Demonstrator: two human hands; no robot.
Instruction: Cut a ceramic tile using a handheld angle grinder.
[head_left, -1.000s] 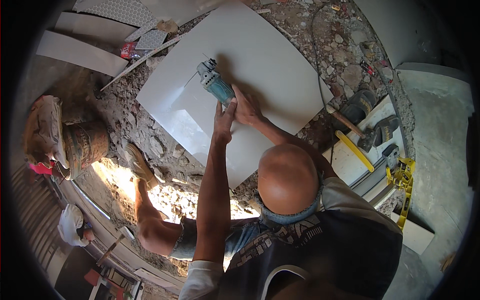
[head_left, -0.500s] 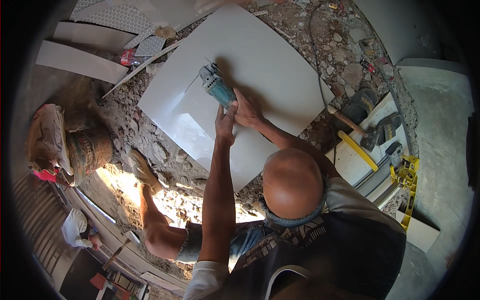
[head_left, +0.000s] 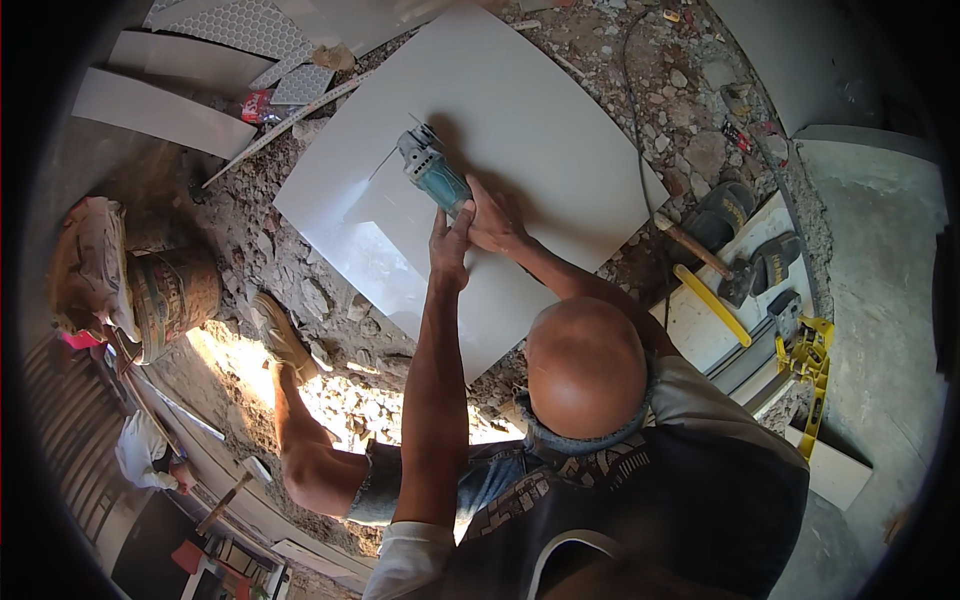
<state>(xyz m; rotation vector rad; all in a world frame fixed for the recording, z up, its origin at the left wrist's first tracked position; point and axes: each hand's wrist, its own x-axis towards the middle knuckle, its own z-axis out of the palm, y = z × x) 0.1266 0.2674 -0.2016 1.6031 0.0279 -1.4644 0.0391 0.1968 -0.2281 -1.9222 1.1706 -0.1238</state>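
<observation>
The grinder [head_left: 435, 180] is held over the left-hand part of a large pale tile [head_left: 545, 120], its grey head pointing up and left, away from the body. Both hands are closed around its teal rear end. The left hand [head_left: 450, 245] grips from the left and below, fingers pressed along the casing; the right hand [head_left: 493, 218] wraps it from the right, touching the left. The thin disc [head_left: 384, 162] shows nearly edge-on at the head's left; whether it touches the tile cannot be told. A pale patch lies on the tile beside it, dust or glare.

A worn brown bucket [head_left: 178, 288] stands to the left, with a crumpled brown sack [head_left: 98, 265] at its mouth, so its contents are hidden.

The tile lies on rubble [head_left: 665, 130], one corner toward the person. The left shoe [head_left: 278, 332] is planted on the rubble, just above a strip of bright sunlight. Cut strips [head_left: 160, 108] and hexagon-patterned pieces [head_left: 240, 35] lie at the upper left, near a long white lath [head_left: 290, 127]. A dark cord [head_left: 630, 95] runs down past the tile's right side. There, a hammer [head_left: 698, 248] lies near two dark slippers, a yellow bar [head_left: 710, 303] and a yellow level [head_left: 817, 390]. A grey concrete slab [head_left: 880, 240] fills the far right.
</observation>
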